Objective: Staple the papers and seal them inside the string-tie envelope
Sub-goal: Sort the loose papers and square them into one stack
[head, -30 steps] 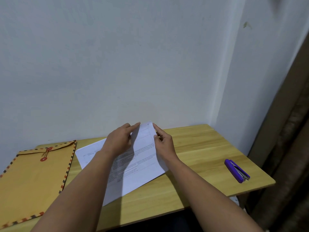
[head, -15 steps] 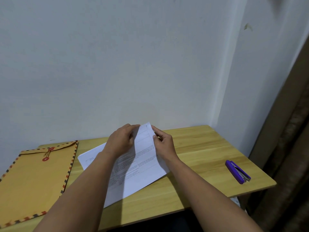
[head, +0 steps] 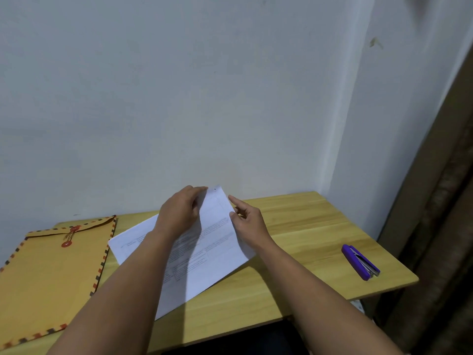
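Observation:
White printed papers [head: 204,254] lie slanted on the middle of the wooden table [head: 302,221], their far corner lifted off the surface. My left hand [head: 179,213] holds that raised corner from the left, fingers curled over its edge. My right hand [head: 245,219] pinches the right edge of the papers, index finger stretched out. A brown string-tie envelope [head: 51,272] with a red and black striped border lies flat at the left, its flap down and the string on its red buttons. A purple stapler [head: 359,261] rests near the table's right edge, away from both hands.
A white wall rises directly behind the table and turns a corner at the right. A brown curtain or door frame [head: 440,201] stands beyond the table's right edge. Bare wood shows between the papers and the stapler.
The far corner of the papers has risen a little higher. My left hand's fingers have curled over the edge and my right hand has slid down the right edge.

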